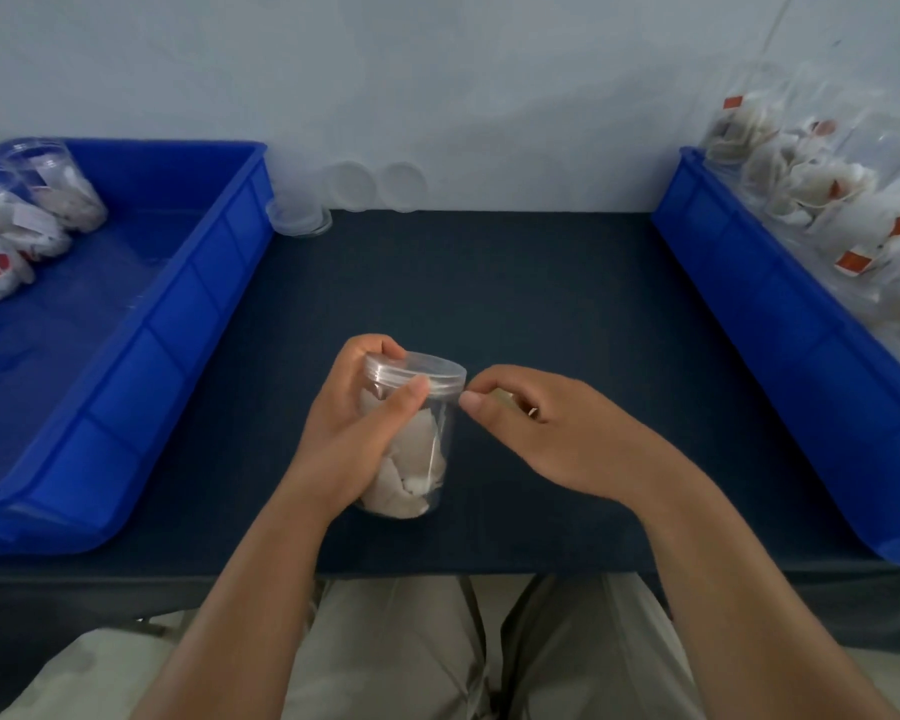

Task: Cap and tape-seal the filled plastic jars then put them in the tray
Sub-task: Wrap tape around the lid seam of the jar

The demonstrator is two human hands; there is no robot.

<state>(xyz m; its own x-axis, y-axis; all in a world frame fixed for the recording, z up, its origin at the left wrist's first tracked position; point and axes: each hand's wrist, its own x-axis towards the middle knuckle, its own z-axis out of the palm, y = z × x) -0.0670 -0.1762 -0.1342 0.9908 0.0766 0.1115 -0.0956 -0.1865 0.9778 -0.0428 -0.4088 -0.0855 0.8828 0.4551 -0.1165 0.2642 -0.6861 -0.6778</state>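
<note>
The left hand (359, 433) is wrapped round a clear plastic jar (427, 459) at the middle of the dark desk (489, 283), near its front edge; the thumb lies across the jar's near wall up to the lid (427, 368), the fingers curl over the far side by the rim; the jar is roughly upright, capped, and filled with pale bags; whether its base rests on the desk or is lifted just off it I cannot tell. The right hand (552, 433) is just beside the jar on its right, fingers curled, thumb and forefinger pressed together at the lid's edge; whether anything is pinched between them I cannot tell. A blue tray (193, 304) on the left holds three capped jars (68, 200) lying on their sides in its far corner; a second blue tray (749, 304) on the right is heaped with filled jars (811, 184); loose clear lids (302, 218) sit at the back of the desk, against the wall.
</note>
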